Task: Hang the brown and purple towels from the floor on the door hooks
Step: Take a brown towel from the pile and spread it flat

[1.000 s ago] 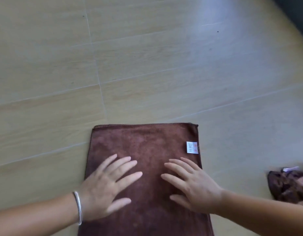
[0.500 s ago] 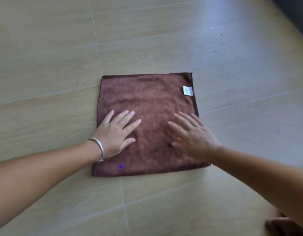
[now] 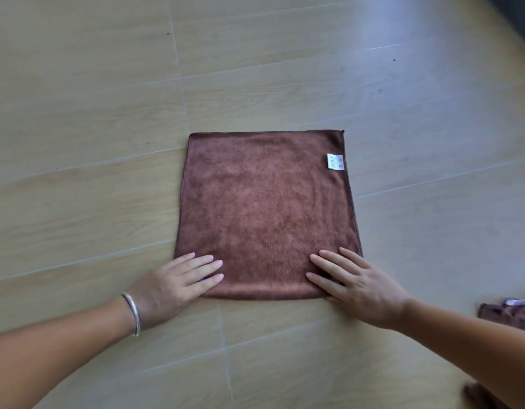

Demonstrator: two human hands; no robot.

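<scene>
A floor (image 3: 93, 113) of pale wood-look tiles fills the view. A brown towel (image 3: 264, 208) is spread flat on it near the middle, with a white label (image 3: 335, 161) sewn by its far right edge. The left hand (image 3: 175, 286) is laid flat on the towel's near left corner, fingers straight and slightly spread; a silver bangle (image 3: 133, 312) is worn on that wrist. The right hand (image 3: 358, 287) is pressed flat on the near right corner, fingers straight and spread. A crumpled dark cloth (image 3: 509, 315) is seen at the right edge, partly hidden behind the right forearm.
</scene>
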